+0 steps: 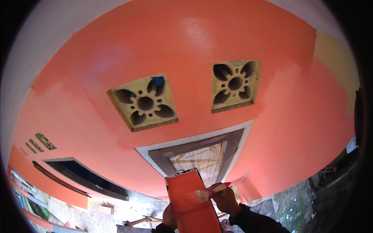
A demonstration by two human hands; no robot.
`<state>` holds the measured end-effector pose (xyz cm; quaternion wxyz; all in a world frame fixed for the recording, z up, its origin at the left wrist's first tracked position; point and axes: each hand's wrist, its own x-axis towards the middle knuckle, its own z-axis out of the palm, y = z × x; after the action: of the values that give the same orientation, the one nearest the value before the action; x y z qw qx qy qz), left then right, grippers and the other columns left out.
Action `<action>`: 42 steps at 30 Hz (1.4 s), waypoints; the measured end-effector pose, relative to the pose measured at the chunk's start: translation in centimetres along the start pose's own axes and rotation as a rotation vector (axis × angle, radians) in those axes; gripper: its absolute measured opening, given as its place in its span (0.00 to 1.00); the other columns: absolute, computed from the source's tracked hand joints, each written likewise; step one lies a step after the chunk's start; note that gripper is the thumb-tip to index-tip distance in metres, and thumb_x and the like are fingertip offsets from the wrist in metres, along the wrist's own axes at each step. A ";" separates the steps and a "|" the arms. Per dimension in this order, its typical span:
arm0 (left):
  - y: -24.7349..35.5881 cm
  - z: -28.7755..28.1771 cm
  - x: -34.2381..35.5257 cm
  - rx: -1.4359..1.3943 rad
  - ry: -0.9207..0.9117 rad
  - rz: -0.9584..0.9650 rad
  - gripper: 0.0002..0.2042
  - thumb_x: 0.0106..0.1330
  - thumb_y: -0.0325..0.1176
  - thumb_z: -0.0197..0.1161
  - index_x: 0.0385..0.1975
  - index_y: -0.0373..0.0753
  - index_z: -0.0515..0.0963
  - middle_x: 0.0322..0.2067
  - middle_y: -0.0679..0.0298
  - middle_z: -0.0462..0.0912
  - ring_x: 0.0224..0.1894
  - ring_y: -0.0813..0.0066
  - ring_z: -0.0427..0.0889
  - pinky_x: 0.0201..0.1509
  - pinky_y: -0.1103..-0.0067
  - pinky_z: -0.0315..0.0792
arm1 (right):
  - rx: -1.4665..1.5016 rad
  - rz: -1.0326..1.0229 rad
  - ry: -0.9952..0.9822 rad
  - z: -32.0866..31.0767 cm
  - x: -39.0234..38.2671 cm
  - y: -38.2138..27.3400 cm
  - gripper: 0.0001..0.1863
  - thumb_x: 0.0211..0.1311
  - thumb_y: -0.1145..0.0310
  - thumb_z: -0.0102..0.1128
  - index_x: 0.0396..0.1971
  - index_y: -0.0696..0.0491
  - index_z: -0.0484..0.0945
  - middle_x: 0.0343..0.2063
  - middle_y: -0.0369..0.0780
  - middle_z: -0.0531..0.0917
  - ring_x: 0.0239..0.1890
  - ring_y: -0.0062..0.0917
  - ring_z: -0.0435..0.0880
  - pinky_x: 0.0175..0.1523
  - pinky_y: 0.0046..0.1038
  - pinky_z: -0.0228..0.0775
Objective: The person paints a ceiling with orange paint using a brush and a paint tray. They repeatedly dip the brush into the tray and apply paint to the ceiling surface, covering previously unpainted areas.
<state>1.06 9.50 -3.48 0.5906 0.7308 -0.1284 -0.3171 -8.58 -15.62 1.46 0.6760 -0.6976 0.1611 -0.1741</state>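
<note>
Paint tray (190, 213): long, rectangular, orange-coated, its far rim dark and chipped; it tilts between the hands at the bottom centre.
Left hand (169, 216): curled against the tray's left side, gripping it; most of the fingers are hidden.
Right hand (226, 200): closed around a paintbrush (203, 195), whose bristles lie over the tray; whether they touch its surface I cannot tell.
In the way: tray and right hand cover the lower part of a window (194, 146) with a dark frame and pale border.
Wall (190, 105): deep orange higher up, paler and pinker lower down, patchy where the tones meet.
Vent blocks: left one (136, 100) and right one (228, 77), yellowish, pierced with petal-shaped holes, both above the window.
Lower left: dark opening (89, 179) beneath small slots.
Below: wooden poles (136, 222) near the left hand; mottled ground (293, 206) to the right.
Upper right: yellowish patch (334, 58) beside the orange.
</note>
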 end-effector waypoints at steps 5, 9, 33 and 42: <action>2.5 1.0 -1.6 0.480 0.118 0.237 0.22 0.79 0.47 0.46 0.59 0.34 0.72 0.52 0.46 0.83 0.54 0.46 0.82 0.58 0.63 0.75 | -0.110 -0.009 -0.048 -0.4 -0.7 -1.6 0.08 0.72 0.73 0.62 0.45 0.60 0.76 0.38 0.42 0.87 0.42 0.24 0.87 0.49 0.28 0.82; 3.1 1.3 -1.4 0.457 0.139 0.126 0.22 0.79 0.46 0.46 0.57 0.34 0.73 0.50 0.45 0.83 0.54 0.46 0.82 0.57 0.63 0.76 | 0.060 -0.043 -0.037 -0.1 -0.5 -1.4 0.10 0.72 0.71 0.63 0.46 0.61 0.76 0.39 0.44 0.86 0.42 0.26 0.87 0.47 0.29 0.83; -0.3 0.2 -2.0 -0.097 0.171 0.060 0.16 0.75 0.37 0.52 0.55 0.34 0.73 0.48 0.49 0.83 0.51 0.49 0.83 0.53 0.64 0.78 | -0.051 -0.054 -0.069 2.1 -0.1 -2.6 0.11 0.69 0.69 0.64 0.46 0.59 0.79 0.33 0.41 0.86 0.38 0.24 0.87 0.45 0.28 0.78; 5.4 2.0 -1.9 -0.476 0.127 -0.170 0.31 0.82 0.57 0.37 0.67 0.34 0.68 0.60 0.58 0.79 0.60 0.65 0.79 0.62 0.71 0.75 | -0.046 0.006 -0.075 1.9 -0.4 -2.8 0.12 0.69 0.66 0.65 0.46 0.58 0.79 0.37 0.41 0.86 0.40 0.25 0.87 0.46 0.29 0.79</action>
<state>-0.62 7.59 2.00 0.7240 0.5979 0.0491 -0.3405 -8.07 -13.63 4.21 0.6658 -0.7187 0.1416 -0.1419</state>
